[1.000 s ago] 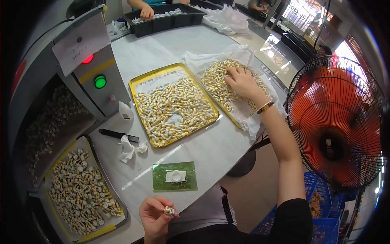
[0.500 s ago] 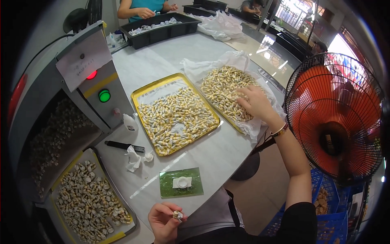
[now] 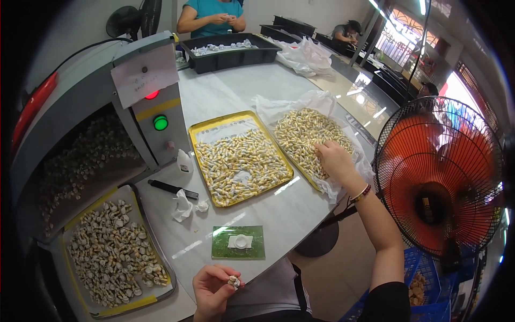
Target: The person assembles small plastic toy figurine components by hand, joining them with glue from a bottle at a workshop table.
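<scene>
The left hand [image 3: 213,290] is low and close to the body, fingers curled nearly closed, pinching one small pale piece [image 3: 233,281] between thumb and fingertips; the right hand [image 3: 335,159] reaches out well forward and to the right, fingers bent down and loosely spread into a heap of small pieces [image 3: 308,134] lying on a clear plastic sheet [image 3: 322,102], touching them, though whether it has gripped any I cannot tell; just left of that hand sits a yellow tray [image 3: 199,134] filled with more of the same pieces; just ahead of the left hand lies a green pad [image 3: 256,248] with a small white cup [image 3: 241,242] on it; further ahead and left are crumpled white scraps [image 3: 182,206], a black pen-like tool [image 3: 173,189] and a small white bottle [image 3: 184,161]; far to the left hand's side another tray [image 3: 129,307] holds larger whitish pieces; a grey machine [image 3: 134,91] with a green and a red light stands beyond it; an orange fan [image 3: 437,177] stands right of the right arm; a co-worker's hands work at a black bin [image 3: 230,56] across the bench [image 3: 236,91]; the pieces look light, hard and smooth, likely to roll or slip, so each is best pinched across its middle with the fingertips, singly rather than by the handful.
</scene>
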A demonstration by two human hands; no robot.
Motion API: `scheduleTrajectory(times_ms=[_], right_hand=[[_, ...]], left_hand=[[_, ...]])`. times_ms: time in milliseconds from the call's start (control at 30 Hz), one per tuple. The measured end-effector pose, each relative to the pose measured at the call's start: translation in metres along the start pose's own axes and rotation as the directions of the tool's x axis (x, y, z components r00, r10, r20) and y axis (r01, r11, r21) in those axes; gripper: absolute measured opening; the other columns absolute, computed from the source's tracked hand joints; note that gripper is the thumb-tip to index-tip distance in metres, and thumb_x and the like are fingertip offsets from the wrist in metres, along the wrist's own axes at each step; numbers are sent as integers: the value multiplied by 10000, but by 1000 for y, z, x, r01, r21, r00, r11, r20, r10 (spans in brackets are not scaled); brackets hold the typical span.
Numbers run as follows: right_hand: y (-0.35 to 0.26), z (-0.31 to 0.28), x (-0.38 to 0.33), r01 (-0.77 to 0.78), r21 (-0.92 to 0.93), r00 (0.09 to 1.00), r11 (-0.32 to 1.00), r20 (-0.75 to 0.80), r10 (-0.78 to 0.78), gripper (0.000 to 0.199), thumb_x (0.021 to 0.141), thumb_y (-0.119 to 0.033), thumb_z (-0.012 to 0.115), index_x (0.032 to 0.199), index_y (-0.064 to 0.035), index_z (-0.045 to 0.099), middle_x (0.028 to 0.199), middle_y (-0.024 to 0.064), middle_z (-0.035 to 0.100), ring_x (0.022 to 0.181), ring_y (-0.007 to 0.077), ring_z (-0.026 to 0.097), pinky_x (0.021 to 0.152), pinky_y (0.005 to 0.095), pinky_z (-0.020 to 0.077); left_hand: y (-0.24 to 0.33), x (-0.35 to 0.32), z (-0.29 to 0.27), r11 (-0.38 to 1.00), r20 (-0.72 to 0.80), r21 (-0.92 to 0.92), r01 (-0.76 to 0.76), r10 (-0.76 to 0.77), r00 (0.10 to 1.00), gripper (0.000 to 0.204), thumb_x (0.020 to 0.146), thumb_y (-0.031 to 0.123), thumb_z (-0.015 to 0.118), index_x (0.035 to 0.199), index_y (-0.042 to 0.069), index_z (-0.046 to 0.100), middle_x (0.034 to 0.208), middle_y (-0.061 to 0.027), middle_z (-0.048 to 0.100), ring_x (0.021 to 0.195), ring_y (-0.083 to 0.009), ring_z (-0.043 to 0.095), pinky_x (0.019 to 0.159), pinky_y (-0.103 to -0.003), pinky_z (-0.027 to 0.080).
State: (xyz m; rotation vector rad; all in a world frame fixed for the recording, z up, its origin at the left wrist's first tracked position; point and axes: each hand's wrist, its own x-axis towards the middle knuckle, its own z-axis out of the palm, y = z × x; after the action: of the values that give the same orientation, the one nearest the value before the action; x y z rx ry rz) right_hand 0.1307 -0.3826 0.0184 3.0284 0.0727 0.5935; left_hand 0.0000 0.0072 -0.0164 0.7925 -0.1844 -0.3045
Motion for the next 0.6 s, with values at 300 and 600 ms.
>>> scheduleTrajectory(times_ms=[300, 600], right_hand=[[11, -12, -5, -61, 34, 985, 998, -161, 66, 144, 796, -138, 535, 858, -61, 640, 840, 101, 576, 856, 286, 521, 733, 386, 445], [13, -7, -3, -25, 232, 977, 972, -202, 74, 178, 756, -65, 536, 886, -12, 646, 771, 139, 571, 833, 302, 527, 754, 385, 439]], left_hand=[[-5, 1, 2, 997, -52, 21, -78, 79, 995, 234, 741, 52, 695, 879, 32, 507, 903, -141, 584, 757, -229, 608, 678, -332, 502], [-5, 3, 2, 1000, -25, 13, -26, 27, 999, 239, 736, 58, 701, 874, 31, 507, 910, -139, 570, 708, -206, 592, 646, -309, 504]])
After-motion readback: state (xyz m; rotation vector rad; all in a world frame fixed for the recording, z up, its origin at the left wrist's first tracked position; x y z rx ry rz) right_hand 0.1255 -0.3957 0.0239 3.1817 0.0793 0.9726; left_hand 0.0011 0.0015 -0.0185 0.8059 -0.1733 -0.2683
